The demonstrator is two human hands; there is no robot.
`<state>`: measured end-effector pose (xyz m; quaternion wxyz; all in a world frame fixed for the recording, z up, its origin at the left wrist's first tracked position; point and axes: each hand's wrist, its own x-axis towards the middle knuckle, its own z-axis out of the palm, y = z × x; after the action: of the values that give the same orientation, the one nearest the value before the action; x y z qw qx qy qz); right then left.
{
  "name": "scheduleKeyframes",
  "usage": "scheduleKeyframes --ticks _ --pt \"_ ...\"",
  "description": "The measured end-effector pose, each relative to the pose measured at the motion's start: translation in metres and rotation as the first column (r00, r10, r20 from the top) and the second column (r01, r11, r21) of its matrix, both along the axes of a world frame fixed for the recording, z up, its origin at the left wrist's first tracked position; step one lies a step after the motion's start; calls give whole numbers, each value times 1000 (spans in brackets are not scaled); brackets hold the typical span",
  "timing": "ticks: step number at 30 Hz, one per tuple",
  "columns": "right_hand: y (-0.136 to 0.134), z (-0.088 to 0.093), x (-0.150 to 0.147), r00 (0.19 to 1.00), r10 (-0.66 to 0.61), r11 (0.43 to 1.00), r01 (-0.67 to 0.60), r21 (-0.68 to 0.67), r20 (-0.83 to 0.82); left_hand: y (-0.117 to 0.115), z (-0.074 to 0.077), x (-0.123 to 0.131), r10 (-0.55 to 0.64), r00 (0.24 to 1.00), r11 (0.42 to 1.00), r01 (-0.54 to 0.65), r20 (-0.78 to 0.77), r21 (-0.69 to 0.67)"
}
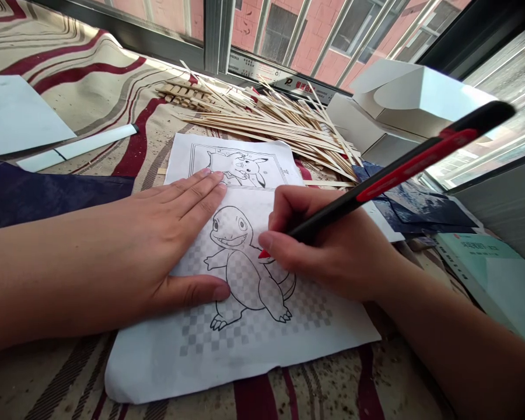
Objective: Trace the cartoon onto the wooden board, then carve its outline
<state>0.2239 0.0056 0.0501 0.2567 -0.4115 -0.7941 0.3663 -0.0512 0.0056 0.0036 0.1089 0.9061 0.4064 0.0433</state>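
Observation:
A white sheet (140,367) with a line drawing of a cartoon lizard (236,256) on a grey checkered ground lies in front of me. Above it is a smaller framed drawing (249,166) of a long-eared cartoon creature. My left hand (188,233) lies flat on the left part of the sheet, fingers stretched out and thumb apart. My right hand (328,245) is closed round a black and red marker pen (376,181). Its red tip end is at the right side of the lizard drawing; whether it touches the paper I cannot tell.
Behind the sheet is a pile of thin wooden sticks (280,122). An opened white box (411,99) stands at the back right by the window, with dark printed sheets (420,204) and a green book (485,262) nearer. White paper (21,114) and a white strip (83,146) lie left.

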Motion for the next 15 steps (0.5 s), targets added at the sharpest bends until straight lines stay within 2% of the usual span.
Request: scheduleKeyframes --ticks 4,15 --pt "1 -3 -2 999 32 998 -31 -45 5 0 -2 -2 -10 1000 1000 10 -11 14" --pt "2 -4 0 995 95 995 -94 -33 22 3 -7 -7 -39 999 999 39 0 38"
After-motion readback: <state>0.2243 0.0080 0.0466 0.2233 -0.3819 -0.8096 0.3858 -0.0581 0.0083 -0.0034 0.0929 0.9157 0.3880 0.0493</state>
